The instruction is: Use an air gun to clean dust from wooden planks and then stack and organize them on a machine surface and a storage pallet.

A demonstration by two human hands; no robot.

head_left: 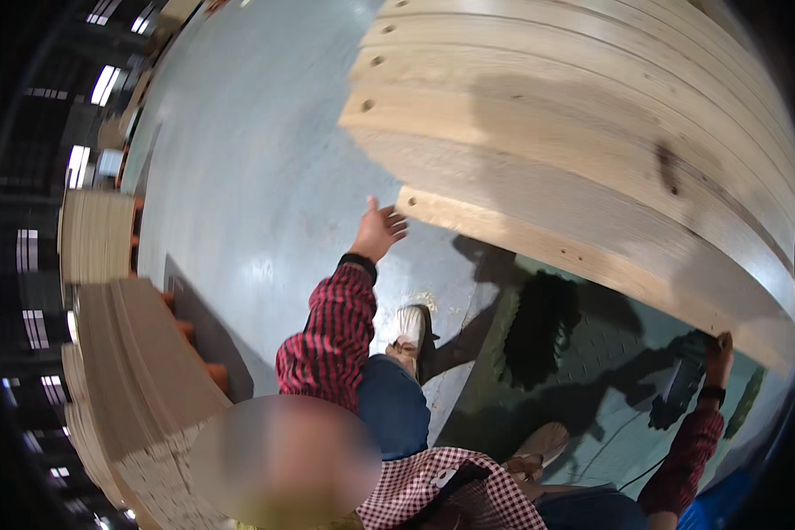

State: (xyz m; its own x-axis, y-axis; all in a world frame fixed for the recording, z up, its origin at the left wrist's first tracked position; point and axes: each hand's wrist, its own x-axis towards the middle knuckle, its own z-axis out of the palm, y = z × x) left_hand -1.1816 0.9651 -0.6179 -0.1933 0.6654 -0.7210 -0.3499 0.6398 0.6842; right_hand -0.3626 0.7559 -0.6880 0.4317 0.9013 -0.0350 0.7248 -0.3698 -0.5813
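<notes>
A stack of long pale wooden boards (521, 115) spans the upper right, with dark round holes near the left ends. The nearest wooden board (503, 221) juts out along the stack's near side and also has small holes. My left hand (380, 231) is at this board's left end, fingers spread and thumb up; whether the fingertips touch the wood is hard to tell. Toward the board's right end, my right hand (721, 353) has its fingers closed at the near edge. Both wrists wear dark bands.
Stacks of thin sheets (97, 234) and brown panels (155, 353) stand at the left on orange supports (216, 375). A dark fringed shape (539, 327) and a dark boxy object (678, 389) lie below the board. My shoes (408, 331) are on the grey-green floor.
</notes>
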